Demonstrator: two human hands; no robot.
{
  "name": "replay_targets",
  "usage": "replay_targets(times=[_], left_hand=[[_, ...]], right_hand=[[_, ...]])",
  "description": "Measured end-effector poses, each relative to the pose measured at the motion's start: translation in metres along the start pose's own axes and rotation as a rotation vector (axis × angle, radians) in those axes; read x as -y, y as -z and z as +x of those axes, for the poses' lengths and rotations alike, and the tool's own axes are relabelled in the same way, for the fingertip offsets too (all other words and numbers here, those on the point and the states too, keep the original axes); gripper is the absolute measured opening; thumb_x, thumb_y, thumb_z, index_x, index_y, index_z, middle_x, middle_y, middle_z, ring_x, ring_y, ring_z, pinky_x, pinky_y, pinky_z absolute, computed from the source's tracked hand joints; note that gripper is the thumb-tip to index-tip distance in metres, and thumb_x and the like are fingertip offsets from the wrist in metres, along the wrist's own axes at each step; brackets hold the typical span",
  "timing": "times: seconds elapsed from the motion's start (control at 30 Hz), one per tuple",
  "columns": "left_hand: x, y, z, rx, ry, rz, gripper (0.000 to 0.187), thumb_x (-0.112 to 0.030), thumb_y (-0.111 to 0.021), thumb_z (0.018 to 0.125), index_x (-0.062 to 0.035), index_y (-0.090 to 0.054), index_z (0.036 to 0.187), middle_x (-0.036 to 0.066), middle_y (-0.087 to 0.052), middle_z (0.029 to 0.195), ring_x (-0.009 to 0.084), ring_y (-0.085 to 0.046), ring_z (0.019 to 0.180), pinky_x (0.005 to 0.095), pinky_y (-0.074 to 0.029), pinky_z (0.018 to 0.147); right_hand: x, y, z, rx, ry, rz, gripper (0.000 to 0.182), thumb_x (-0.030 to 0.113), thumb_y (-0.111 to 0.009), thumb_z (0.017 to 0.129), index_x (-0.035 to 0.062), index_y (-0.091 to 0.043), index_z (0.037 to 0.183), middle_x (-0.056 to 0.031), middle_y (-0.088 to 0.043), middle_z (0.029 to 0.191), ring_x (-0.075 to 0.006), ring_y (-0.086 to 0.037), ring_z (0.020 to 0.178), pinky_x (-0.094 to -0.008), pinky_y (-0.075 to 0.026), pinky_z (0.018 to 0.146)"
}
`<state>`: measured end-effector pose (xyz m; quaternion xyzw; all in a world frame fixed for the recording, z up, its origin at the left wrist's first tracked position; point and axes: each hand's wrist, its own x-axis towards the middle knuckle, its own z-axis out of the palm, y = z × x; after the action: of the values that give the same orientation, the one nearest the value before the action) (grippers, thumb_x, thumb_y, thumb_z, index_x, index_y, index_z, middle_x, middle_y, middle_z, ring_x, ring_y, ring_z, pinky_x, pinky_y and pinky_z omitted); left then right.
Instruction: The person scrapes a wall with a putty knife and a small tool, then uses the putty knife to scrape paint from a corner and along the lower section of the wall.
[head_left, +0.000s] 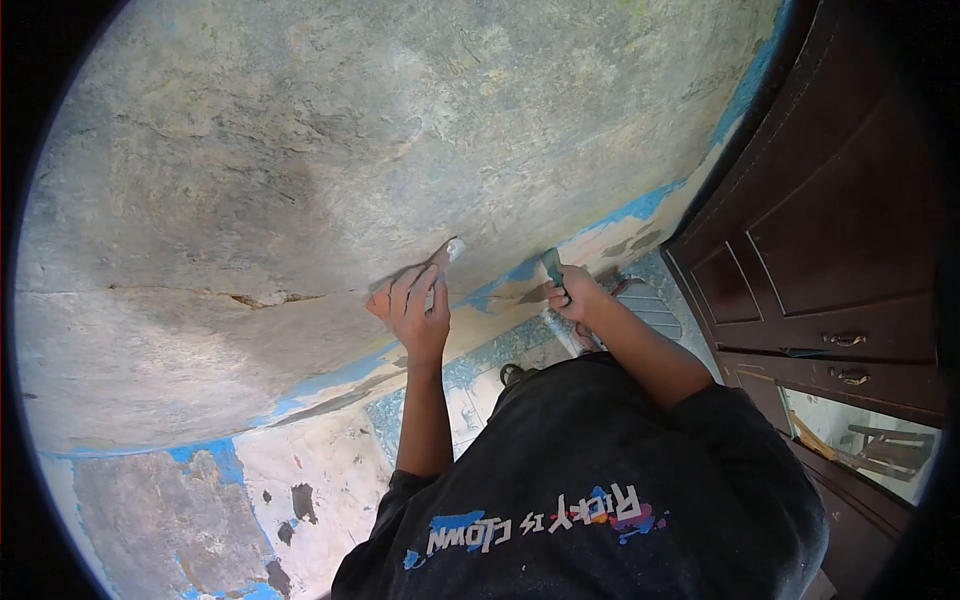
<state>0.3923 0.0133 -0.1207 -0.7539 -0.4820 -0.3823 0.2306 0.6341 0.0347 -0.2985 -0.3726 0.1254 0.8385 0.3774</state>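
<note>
My right hand (575,293) is wrapped around a scraper (552,266), its dark blade turned up towards the wall (330,160) close to the blue paint strip. To its left, my left hand (412,312) reaches to the bare grey plaster with fingers apart. A dab of white paste (456,249) shows at the tip of its raised index finger. Left of that hand, a long crack (262,300) with a chipped gap runs across the plaster.
A dark wooden cabinet (830,230) with metal handles stands on the right. Blue and cream paint remnants (330,385) edge the lower wall. Patchy, peeling wall (215,510) shows lower left. A grey slatted item (650,310) is beyond my right arm.
</note>
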Motion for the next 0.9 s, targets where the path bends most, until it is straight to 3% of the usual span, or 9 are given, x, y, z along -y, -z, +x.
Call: replay_targets(times=[0.1, 0.3, 0.43, 0.67, 0.9], left_hand=[[0.004, -0.005, -0.004, 0.006, 0.017, -0.008, 0.029, -0.010, -0.083, 0.073, -0.0198, -0.077, 0.099, -0.004, -0.069, 0.102, 0.0220, -0.057, 0.097, 0.0416, -0.036, 0.092], [0.001, -0.006, -0.009, -0.040, 0.014, 0.011, 0.032, -0.008, -0.085, 0.071, -0.0153, -0.077, 0.101, 0.002, -0.070, 0.102, 0.0263, -0.060, 0.098, 0.0413, -0.039, 0.093], [0.000, -0.007, -0.012, -0.039, 0.041, 0.002, 0.029, -0.010, -0.085, 0.072, -0.0166, -0.077, 0.099, 0.001, -0.070, 0.101, 0.0261, -0.060, 0.097, 0.0406, -0.039, 0.091], [0.010, 0.008, -0.022, -0.058, 0.052, 0.029, 0.029, -0.012, -0.085, 0.073, -0.0190, -0.077, 0.100, -0.002, -0.070, 0.103, 0.0220, -0.059, 0.094, 0.0393, -0.037, 0.090], [0.028, 0.009, -0.038, -0.075, 0.098, -0.017, 0.029, -0.011, -0.085, 0.074, -0.0186, -0.077, 0.101, -0.004, -0.071, 0.104, 0.0207, -0.058, 0.096, 0.0384, -0.036, 0.089]], right_hand=[[0.001, 0.010, 0.000, 0.048, 0.001, -0.008, 0.025, 0.030, -0.034, 0.110, 0.0099, -0.042, 0.098, -0.0034, -0.046, 0.074, -0.0099, -0.038, 0.050, -0.0248, -0.026, 0.038], [0.007, -0.003, -0.007, -0.030, -0.031, -0.075, 0.029, 0.035, -0.033, 0.111, 0.0110, -0.041, 0.098, -0.0014, -0.046, 0.075, -0.0088, -0.039, 0.051, -0.0231, -0.026, 0.037], [0.007, 0.010, 0.003, -0.145, 0.037, -0.127, 0.026, 0.035, -0.034, 0.111, 0.0124, -0.040, 0.101, -0.0020, -0.045, 0.075, -0.0089, -0.038, 0.050, -0.0231, -0.026, 0.037], [0.016, 0.023, -0.037, -0.030, 0.018, -0.251, 0.019, 0.030, -0.040, 0.110, 0.0123, -0.043, 0.105, -0.0044, -0.048, 0.077, -0.0104, -0.038, 0.051, -0.0232, -0.025, 0.037], [-0.006, 0.026, -0.055, -0.146, 0.124, -0.437, 0.020, 0.031, -0.044, 0.109, 0.0108, -0.046, 0.107, -0.0041, -0.049, 0.074, -0.0109, -0.039, 0.052, -0.0255, -0.026, 0.040]])
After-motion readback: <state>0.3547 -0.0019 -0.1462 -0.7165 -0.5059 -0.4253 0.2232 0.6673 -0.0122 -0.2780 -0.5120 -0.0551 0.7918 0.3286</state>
